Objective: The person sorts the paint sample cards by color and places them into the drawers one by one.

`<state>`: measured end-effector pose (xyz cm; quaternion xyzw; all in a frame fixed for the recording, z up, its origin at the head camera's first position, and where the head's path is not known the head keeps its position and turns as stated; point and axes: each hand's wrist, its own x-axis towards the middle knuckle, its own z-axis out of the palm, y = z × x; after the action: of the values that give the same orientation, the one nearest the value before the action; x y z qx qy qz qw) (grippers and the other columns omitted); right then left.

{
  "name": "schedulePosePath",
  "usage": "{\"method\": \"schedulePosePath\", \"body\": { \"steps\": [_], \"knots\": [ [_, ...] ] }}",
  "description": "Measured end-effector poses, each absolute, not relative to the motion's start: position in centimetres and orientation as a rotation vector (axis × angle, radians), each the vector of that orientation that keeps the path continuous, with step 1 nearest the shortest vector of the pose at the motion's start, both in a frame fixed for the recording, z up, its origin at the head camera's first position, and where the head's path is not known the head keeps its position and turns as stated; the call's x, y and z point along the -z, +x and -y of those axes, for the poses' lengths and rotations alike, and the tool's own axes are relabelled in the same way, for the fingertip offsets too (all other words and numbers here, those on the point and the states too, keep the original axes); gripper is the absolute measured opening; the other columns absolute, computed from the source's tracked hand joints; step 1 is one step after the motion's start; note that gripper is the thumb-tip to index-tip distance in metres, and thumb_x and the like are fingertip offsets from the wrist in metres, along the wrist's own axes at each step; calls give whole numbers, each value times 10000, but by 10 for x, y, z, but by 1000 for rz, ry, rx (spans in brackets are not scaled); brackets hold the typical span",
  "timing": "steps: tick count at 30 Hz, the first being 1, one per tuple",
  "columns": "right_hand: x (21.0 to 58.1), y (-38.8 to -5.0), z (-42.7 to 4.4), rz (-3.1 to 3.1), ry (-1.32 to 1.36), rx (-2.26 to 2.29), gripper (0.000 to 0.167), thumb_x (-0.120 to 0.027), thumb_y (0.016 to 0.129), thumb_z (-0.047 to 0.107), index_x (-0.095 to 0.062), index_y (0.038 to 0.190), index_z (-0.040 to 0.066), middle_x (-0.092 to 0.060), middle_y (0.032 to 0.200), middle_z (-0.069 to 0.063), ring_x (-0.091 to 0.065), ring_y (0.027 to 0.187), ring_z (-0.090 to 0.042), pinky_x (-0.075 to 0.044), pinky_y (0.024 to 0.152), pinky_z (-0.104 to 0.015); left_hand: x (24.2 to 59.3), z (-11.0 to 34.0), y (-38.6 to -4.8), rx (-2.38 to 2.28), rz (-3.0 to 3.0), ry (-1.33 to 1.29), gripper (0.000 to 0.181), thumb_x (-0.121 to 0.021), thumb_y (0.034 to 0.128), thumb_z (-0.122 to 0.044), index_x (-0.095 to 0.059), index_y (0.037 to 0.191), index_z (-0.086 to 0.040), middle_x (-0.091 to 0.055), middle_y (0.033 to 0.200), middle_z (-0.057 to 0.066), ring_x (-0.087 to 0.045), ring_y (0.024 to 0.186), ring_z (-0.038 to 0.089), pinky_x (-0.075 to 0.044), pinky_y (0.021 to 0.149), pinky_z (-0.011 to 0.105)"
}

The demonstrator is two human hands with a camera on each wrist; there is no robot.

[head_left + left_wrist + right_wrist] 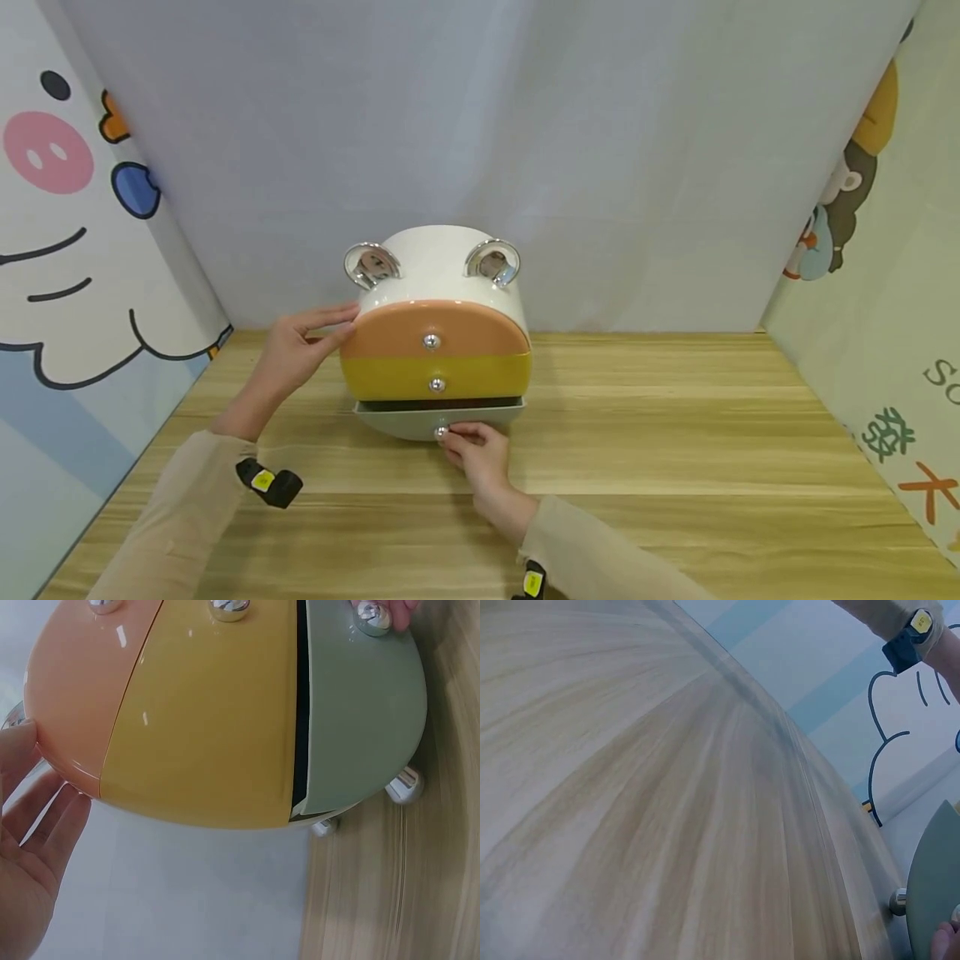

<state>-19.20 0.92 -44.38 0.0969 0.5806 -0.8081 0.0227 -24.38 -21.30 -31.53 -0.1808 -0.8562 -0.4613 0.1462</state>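
A small rounded drawer box [442,275] stands on the table, white on top with two shiny round ears. Its front has an orange drawer [390,333], a yellow drawer [390,379] and a grey-green bottom drawer [397,422], each with a silver knob. The bottom drawer is pulled out a little, with a dark gap above it. My right hand [483,462] pinches that drawer's knob [373,619]. With straight fingers, my left hand [292,354] rests against the box's left side by the orange drawer. In the right wrist view only fingertips [945,941] show at the edge.
The box stands on short silver feet [405,785] on the wood-grain table [675,450]. A plain pale backdrop [637,167] rises behind it. Printed cartoon panels stand at the left [75,250] and right. Black wrist cameras [270,483] sit on both sleeves.
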Motion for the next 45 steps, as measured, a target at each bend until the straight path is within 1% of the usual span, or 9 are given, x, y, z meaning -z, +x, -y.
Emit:
{"method": "schedulePosePath", "body": {
  "steps": [5,8,16,24,32,38,41,45],
  "knots": [
    [443,-196,-9,-1774,317,2533,181,-638,790,-51,-593,943,-136,-654,778,-74,-637,713,-135,-543,774,-361,315,212,-243,1334,2465,-516,327,-595,888,-217,-625,1142,-13,-575,1212,119,-481,1011,-111,-498,729,119],
    [442,-198,-10,-1775,318,2530,176,-627,794,-57,-590,945,-141,-649,767,-67,-638,714,-140,-539,784,-376,315,211,-243,1339,2468,-513,328,-592,890,-217,-624,1145,-14,-572,1215,121,-484,1019,-98,-498,732,121],
    [438,-202,-13,-1791,327,2484,206,-641,793,-39,-591,966,-139,-654,750,-63,-637,706,-130,-554,733,-321,314,210,-242,1337,2482,-515,331,-584,894,-223,-621,1155,-24,-562,1227,135,-507,1072,4,-497,737,122],
    [439,-206,-14,-1786,341,2458,184,-636,803,-37,-591,962,-120,-650,764,-66,-640,724,-137,-552,728,-297,315,209,-243,1339,2463,-535,317,-590,891,-203,-624,1147,-19,-566,1218,143,-482,1019,-101,-499,727,120],
    [439,-206,-13,-1781,359,2468,188,-641,800,-39,-585,960,-121,-647,765,-69,-637,720,-136,-549,754,-335,316,209,-243,1332,2457,-549,317,-595,887,-191,-621,1146,-9,-568,1214,148,-482,1013,-105,-501,724,123],
    [439,-205,-13,-1781,363,2465,200,-642,807,-25,-581,972,-121,-647,762,-57,-634,719,-128,-545,767,-351,317,209,-244,1342,2446,-554,315,-595,888,-185,-622,1139,2,-579,1207,128,-488,1013,-97,-505,722,129],
    [438,-205,-16,-1791,337,2451,212,-643,806,-24,-580,981,-127,-652,770,-54,-633,722,-125,-544,771,-354,318,208,-244,1344,2439,-558,310,-595,888,-183,-625,1137,-2,-581,1204,127,-485,1008,-109,-505,719,128],
    [436,-202,-25,-1816,272,2397,252,-641,809,-5,-575,1020,-126,-662,815,-57,-631,759,-125,-533,802,-369,319,208,-245,1364,2424,-561,309,-594,888,-183,-625,1138,-3,-586,1205,93,-482,1015,-115,-503,722,122]
  ]
}}
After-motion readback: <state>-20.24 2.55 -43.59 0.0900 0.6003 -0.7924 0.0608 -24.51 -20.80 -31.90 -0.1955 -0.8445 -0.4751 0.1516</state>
